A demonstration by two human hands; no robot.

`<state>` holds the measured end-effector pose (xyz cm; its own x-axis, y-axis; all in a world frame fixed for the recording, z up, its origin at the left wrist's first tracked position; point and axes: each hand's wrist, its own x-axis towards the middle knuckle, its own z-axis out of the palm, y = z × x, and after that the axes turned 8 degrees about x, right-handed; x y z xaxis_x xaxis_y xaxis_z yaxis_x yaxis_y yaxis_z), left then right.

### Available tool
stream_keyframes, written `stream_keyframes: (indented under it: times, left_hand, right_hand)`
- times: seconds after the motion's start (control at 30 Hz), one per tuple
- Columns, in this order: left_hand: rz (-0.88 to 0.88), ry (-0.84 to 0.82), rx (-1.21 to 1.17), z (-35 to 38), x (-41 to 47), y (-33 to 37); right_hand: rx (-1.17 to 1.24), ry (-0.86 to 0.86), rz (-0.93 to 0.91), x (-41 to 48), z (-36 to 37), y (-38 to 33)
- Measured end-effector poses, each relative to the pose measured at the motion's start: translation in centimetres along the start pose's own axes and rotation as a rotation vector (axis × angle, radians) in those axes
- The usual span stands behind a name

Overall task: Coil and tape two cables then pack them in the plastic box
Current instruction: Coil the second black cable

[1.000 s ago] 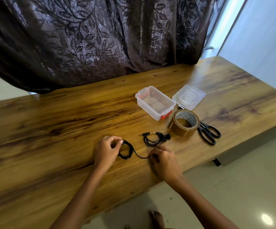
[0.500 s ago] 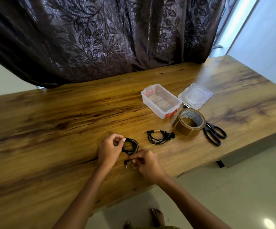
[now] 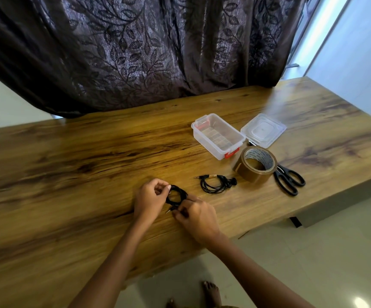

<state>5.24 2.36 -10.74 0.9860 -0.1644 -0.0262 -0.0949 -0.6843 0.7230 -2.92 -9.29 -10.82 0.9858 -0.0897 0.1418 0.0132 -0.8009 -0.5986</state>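
Hands (image 3: 149, 197) (image 3: 196, 215) now meet on the coiled cable (image 3: 176, 189), plug (image 3: 168, 211) pointing lower-left.

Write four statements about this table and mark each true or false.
1. The plastic box has its lid on. False: the lid lies beside it on the table.
2. The left hand and the right hand both hold the same black cable. True.
3. The scissors lie inside the box. False: they lie on the table, next to the tape roll.
4. A second cable lies coiled on the table, apart from both hands. True.
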Motion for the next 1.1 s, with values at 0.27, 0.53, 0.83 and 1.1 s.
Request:
stream_keyframes:
  times: [0.27,0.53,0.83,1.1]
  left_hand:
    - [0.005,-0.005,-0.008,-0.1,-0.2,-0.2]
    - [0.078,0.002,0.032,0.0,-0.4,-1.0]
    - [0.202,0.085,0.139,0.3,-1.4,-1.1]
    - [0.384,0.068,0.335,-0.2,-1.7,-0.8]
  right_hand:
    - [-0.032,0.178,0.163,0.1,1.2,-1.5]
    - [-0.022,0.198,0.191,-0.2,1.7,-2.1]
    - [-0.019,0.151,0.193,-0.6,1.9,-2.0]
    - [0.146,0.180,0.277,-0.9,2.3,-1.8]
